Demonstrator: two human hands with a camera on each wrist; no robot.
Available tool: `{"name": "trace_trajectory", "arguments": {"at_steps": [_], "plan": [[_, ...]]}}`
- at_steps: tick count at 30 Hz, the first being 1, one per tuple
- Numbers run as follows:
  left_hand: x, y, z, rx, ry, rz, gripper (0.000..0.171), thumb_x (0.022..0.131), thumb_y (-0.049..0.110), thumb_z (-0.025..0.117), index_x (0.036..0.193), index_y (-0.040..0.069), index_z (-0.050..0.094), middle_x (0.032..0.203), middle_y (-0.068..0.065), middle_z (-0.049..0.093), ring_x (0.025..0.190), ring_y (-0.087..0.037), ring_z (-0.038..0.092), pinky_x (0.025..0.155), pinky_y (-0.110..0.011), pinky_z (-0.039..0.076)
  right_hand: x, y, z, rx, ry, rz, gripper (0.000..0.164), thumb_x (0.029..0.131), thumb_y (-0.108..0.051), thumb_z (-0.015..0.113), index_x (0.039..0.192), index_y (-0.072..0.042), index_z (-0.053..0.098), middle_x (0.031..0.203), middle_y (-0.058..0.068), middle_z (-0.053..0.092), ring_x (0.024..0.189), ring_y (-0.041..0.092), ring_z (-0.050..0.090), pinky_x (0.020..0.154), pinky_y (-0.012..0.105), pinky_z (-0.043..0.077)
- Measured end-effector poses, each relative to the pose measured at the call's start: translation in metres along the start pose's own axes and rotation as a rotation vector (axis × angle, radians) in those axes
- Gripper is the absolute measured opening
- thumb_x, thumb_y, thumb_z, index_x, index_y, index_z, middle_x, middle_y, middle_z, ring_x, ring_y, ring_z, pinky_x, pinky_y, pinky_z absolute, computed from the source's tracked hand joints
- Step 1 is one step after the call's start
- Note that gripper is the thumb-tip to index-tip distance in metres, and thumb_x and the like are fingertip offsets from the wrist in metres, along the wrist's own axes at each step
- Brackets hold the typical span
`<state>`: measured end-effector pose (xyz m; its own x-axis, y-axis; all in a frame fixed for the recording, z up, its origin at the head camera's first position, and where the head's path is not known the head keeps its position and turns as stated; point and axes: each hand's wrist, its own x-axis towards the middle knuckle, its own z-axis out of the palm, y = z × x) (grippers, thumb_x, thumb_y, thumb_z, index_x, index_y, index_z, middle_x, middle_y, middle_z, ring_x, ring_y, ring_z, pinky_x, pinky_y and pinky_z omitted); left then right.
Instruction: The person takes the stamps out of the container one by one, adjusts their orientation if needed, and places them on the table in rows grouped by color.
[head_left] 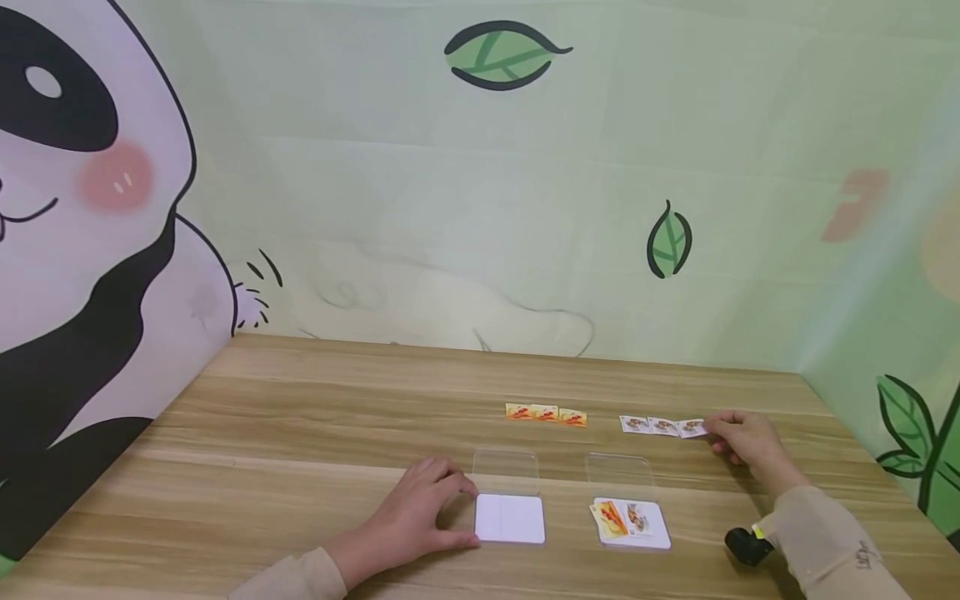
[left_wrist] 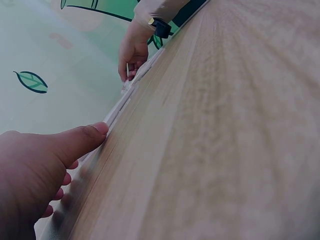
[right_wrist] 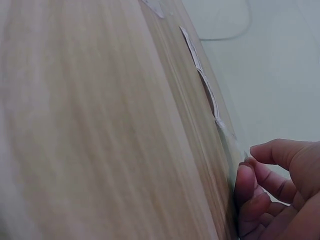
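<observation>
My left hand (head_left: 411, 515) spans the left side of a white flat case (head_left: 510, 518), its thumb at the near corner and its forefinger at the far one. This case has a clear lid (head_left: 506, 472) folded back behind it. On the far right, my right hand (head_left: 746, 439) pinches the end of the rightmost small picture card (head_left: 691, 428) in a row of three. In the right wrist view, thumb and fingertips (right_wrist: 248, 159) meet at the end of the card row (right_wrist: 200, 75). A second white case (head_left: 651, 536) holds an orange card (head_left: 612, 518) and a white picture card (head_left: 639, 519).
Three orange-yellow cards (head_left: 545, 413) lie in a row toward the back of the wooden table (head_left: 337, 417). Behind the second case lies its clear lid (head_left: 621, 475). A dark device (head_left: 747, 546) sits by the right sleeve. A printed backdrop (head_left: 360, 167) rises at the table's back edge.
</observation>
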<state>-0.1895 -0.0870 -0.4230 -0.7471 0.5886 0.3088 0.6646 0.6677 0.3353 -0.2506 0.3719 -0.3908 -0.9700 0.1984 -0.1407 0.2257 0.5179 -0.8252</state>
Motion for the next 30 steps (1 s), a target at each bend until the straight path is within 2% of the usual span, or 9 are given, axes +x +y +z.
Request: {"name": "trace_trajectory", "arguments": {"at_steps": [12, 18, 24, 30], "plan": [[0.001, 0.000, 0.000, -0.001, -0.003, -0.002, 0.043, 0.075, 0.050, 0.076, 0.106, 0.022, 0.065, 0.110, 0.003, 0.058, 0.111, -0.017, 0.050, 0.101, -0.043, 0.041, 0.001, -0.001, -0.001, -0.152, 0.045, -0.034, 0.040, 0.089, -0.017, 0.054, 0.112, 0.016, 0.052, 0.062, -0.009, 0.060, 0.060, 0.004, 0.053, 0.052, 0.023, 0.043], [0.001, 0.001, 0.001, 0.004, 0.004, 0.002, 0.043, 0.075, 0.050, 0.076, 0.105, 0.021, 0.065, 0.111, 0.003, 0.058, 0.111, -0.018, 0.051, 0.101, -0.043, 0.041, -0.002, -0.003, -0.003, -0.167, 0.062, -0.051, 0.041, 0.090, -0.017, 0.054, 0.113, 0.017, 0.051, 0.061, -0.008, 0.060, 0.059, 0.007, 0.051, 0.051, 0.023, 0.043], [0.001, -0.001, 0.002, 0.012, 0.017, 0.011, 0.044, 0.073, 0.050, 0.077, 0.105, 0.021, 0.065, 0.110, 0.003, 0.059, 0.110, -0.017, 0.052, 0.100, -0.042, 0.041, -0.007, -0.006, -0.004, -0.129, 0.058, -0.070, 0.039, 0.092, -0.015, 0.052, 0.112, 0.018, 0.050, 0.061, -0.009, 0.060, 0.058, 0.002, 0.053, 0.051, 0.022, 0.043], [0.001, -0.002, 0.000, -0.004, 0.011, 0.014, 0.044, 0.074, 0.051, 0.076, 0.105, 0.021, 0.065, 0.110, 0.003, 0.059, 0.110, -0.017, 0.052, 0.101, -0.044, 0.041, -0.010, -0.006, -0.004, -0.130, 0.051, -0.079, 0.037, 0.095, -0.016, 0.050, 0.112, 0.017, 0.049, 0.068, -0.005, 0.060, 0.059, 0.003, 0.054, 0.052, 0.023, 0.045]]}}
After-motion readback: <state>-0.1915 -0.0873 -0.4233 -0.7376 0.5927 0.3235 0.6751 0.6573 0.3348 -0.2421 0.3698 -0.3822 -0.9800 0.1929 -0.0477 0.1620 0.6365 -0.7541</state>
